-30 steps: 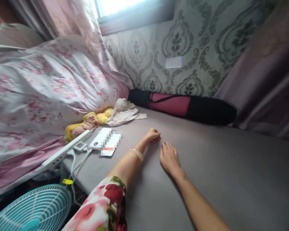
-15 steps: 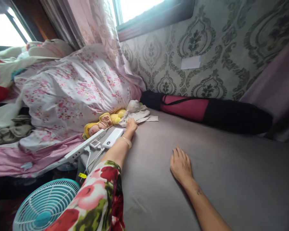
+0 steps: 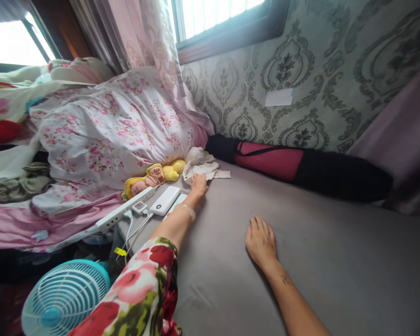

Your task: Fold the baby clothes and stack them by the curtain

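My left hand (image 3: 198,185) reaches far over the grey bed sheet (image 3: 224,252). Its fingers are closed on the near edge of a crumpled off-white cloth (image 3: 203,167); the fingertips are partly hidden in the folds. Beside that forearm lie a white power bank (image 3: 165,200) and a flat, light-coloured device (image 3: 178,203), partly covered by the wrist. My right hand (image 3: 261,242) rests palm down on the sheet with fingers stretched out and nothing in it. A yellow plush toy (image 3: 173,171) touches or nearly touches the cloth's left side.
A white power strip (image 3: 124,211) with a plugged-in charger (image 3: 140,208) and cables runs along the bed's left edge. Below stands a turquoise fan (image 3: 66,298). A long black and pink bag (image 3: 269,161) lies against the wall. Floral bedding (image 3: 122,130) is heaped at left.
My left hand has shifted slightly right, and the cloth's left edge has drawn in with it. More of the flat device now shows by my wrist. My right hand stays in place.
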Available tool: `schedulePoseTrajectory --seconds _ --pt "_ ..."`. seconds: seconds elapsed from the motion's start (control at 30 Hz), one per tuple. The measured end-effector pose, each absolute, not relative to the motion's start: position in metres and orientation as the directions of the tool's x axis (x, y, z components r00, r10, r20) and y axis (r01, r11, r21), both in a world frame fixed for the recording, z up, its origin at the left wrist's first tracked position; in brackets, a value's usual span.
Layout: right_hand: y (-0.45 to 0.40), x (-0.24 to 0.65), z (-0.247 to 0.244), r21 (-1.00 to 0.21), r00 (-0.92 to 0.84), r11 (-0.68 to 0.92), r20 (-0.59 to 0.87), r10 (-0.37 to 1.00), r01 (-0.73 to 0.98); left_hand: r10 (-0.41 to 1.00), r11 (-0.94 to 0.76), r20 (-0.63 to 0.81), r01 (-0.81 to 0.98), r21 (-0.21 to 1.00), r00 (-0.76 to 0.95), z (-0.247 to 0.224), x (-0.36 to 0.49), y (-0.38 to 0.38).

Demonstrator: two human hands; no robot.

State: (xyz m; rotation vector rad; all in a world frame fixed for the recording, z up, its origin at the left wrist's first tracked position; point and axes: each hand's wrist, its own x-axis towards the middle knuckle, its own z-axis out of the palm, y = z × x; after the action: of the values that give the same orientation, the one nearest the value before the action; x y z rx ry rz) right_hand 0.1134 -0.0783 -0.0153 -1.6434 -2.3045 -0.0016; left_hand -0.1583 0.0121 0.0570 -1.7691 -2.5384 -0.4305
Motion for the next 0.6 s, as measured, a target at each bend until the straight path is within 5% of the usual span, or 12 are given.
schedulePoseTrajectory --seconds 0.33,0.5,0.6 --pt "-0.076 0.117 -0.019 -0.297 -0.298 0.377 0.28 0.913 0.877 0.967 -0.038 0.252 0.949 0.312 -0.045 0.066 -0.046 0.008" --pt "-0.071 0.119 -0.012 -0.536 -0.199 0.34 0.305 0.931 0.773 0.946 -0.208 0.323 0.787 0.582 0.011 0.073 0.017 -0.003" --pt "-0.068 0.118 -0.006 -0.63 -0.115 0.261 0.263 0.958 0.732 0.966 -0.211 0.257 0.517 0.83 -0.02 0.084 0.049 -0.007"
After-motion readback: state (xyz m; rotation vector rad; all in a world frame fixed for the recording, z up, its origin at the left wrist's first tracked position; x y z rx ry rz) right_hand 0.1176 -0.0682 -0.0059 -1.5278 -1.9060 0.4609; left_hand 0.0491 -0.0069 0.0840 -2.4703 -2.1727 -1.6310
